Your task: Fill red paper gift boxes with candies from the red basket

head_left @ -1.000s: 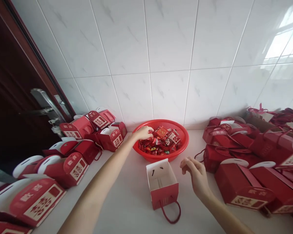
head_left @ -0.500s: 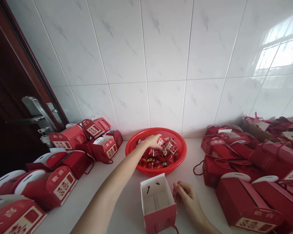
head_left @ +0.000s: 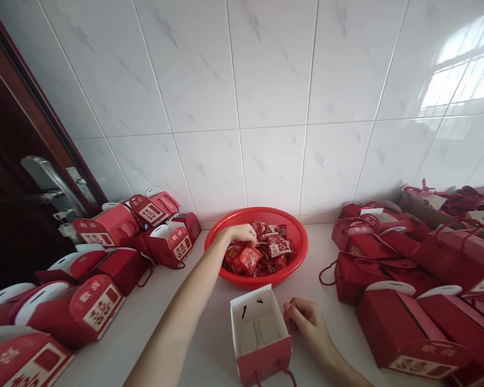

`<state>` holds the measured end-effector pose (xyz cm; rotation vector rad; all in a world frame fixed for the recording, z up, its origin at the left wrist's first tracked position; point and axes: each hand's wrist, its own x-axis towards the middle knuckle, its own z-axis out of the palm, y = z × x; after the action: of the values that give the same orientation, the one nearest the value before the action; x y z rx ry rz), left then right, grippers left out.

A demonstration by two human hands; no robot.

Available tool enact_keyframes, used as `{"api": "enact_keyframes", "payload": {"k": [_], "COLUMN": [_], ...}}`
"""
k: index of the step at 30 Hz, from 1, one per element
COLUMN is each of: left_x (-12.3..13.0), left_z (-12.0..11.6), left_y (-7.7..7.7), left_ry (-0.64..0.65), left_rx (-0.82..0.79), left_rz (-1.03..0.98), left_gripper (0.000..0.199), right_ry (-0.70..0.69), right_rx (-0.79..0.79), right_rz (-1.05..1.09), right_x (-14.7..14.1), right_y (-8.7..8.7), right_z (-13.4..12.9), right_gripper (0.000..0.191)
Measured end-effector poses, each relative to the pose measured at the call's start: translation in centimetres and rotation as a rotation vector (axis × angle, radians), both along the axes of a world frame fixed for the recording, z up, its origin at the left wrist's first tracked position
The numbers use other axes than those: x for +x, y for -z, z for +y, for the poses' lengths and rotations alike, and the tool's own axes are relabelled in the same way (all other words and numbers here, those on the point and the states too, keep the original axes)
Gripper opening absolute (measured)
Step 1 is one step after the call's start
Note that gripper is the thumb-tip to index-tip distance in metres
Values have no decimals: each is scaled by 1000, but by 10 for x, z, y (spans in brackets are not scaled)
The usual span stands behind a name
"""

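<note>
A red plastic basket (head_left: 302, 236) full of small wrapped sweets stands against the tiled wall. Over its left part is my left hand (head_left: 242, 234), fingers bent down among the packets beside a larger shiny red packet (head_left: 248, 259); what the fingertips hold, if anything, is hidden. In front of the basket an open red box (head_left: 265, 359) with a white inside shows a bare bottom and two dark cord ends in its back wall. Close to the box's right side, my right hand (head_left: 304, 321) rests with curled fingers, thumb against the forefinger; nothing can be made out between them.
Several red gift boxes (head_left: 80, 309) are lined up on the left, near a dark door with a metal handle (head_left: 48, 177). More red boxes (head_left: 407, 322) are piled on the right. White tiles (head_left: 270, 161) rise behind the basket.
My left hand has shifted slightly left and down in the basket. The larger red packet now shows below it. The view has moved a little; my right hand and the open box look unchanged.
</note>
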<state>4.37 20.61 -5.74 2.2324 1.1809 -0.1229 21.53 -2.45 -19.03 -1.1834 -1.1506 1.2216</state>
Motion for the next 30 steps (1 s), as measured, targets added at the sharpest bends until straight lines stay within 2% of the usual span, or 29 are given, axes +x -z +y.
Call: {"api": "enact_keyframes", "payload": {"k": [3,6,10,16,19,22,25,30], "left_x": [1,14,38,48,44,39,37,37], "left_z": [0,-8,-23,-32,-30,-27,-24,-15], "left_y": [3,5,8,8,5,6,11,18], "left_ry": [-62,-52,47,72,94,146,202,208], "left_rx": [128,238,238,293,289,251,195,125], "left_rz": [-29,-54,61,259,307,322,316,288], "left_gripper": [27,20,16,32,43,45,42,52], "right_ry": [0,-4,0,2,-10,-22,-25,-18], "right_rx": [3,4,1,14,9,4,-3,-7], "right_rz": [-3,-10,-9,-48,-47,-50,-43,-43], "right_x": [0,0,-1,-1,-2,-2,-3,-2], "right_y": [2,1,-3,-8,-9,-10,-10,-9], "right_z": [0,-1,0,1,0,-1,-2,-2], "right_gripper": [59,57,56,49,47,46,45,45]}}
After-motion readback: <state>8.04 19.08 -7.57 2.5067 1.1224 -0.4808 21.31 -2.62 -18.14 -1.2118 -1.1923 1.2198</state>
